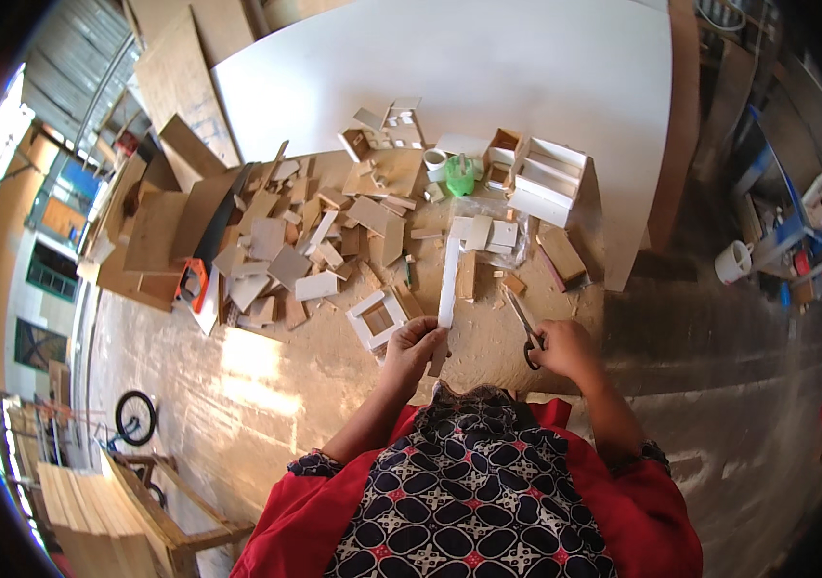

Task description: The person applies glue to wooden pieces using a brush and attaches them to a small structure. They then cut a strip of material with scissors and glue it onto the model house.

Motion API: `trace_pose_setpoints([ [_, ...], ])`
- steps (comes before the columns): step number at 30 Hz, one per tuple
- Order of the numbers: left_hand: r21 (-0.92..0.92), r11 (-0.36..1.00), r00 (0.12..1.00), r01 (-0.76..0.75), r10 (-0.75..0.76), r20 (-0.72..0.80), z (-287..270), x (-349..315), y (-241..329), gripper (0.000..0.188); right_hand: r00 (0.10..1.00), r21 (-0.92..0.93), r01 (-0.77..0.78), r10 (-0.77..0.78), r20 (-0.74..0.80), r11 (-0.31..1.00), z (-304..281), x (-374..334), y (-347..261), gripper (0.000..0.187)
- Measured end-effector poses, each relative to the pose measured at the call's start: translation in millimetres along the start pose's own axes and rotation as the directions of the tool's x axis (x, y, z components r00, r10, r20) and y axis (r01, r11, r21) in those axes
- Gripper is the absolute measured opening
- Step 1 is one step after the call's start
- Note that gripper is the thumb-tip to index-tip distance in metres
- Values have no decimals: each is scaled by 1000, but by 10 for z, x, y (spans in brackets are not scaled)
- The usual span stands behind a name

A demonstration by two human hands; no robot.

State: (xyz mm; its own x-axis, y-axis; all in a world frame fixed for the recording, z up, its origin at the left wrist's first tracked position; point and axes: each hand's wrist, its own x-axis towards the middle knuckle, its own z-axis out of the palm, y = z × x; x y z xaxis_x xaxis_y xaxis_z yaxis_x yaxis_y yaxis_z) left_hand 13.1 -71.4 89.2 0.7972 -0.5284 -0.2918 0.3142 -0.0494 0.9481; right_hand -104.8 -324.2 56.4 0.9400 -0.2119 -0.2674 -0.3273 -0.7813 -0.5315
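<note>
At the lower middle of the frame the person's left hand (414,344) has its grip pinched on the near end of a long white strip (448,279), which runs upward from the fingers toward the frame's centre. The right hand (565,349), just right of it, has its grip closed through the handles of a pair of scissors (524,328), blades pointing up and left, apart from the strip. The step in hand looks like readying a cut; the next move seems to call for bringing blades and strip together squarely. The strip is narrow, flat, straight and plain white. Just left of it a white square frame (378,319) lies on the floor among scattered wood offcuts (276,255).
</note>
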Motion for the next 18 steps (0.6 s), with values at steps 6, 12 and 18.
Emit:
trace_pose_setpoints([
  [6,51,997,993,61,-66,99,-11,-77,-80,17,990,797,30,-129,61,603,272,-302,144,40],
  [12,138,986,988,91,-106,113,-172,-209,-179,19,960,843,38,-254,119,537,357,-447,-163,41],
  [18,223,967,973,121,-161,168,-221,-284,-267,19,953,850,40,-275,125,526,621,-400,-259,39],
])
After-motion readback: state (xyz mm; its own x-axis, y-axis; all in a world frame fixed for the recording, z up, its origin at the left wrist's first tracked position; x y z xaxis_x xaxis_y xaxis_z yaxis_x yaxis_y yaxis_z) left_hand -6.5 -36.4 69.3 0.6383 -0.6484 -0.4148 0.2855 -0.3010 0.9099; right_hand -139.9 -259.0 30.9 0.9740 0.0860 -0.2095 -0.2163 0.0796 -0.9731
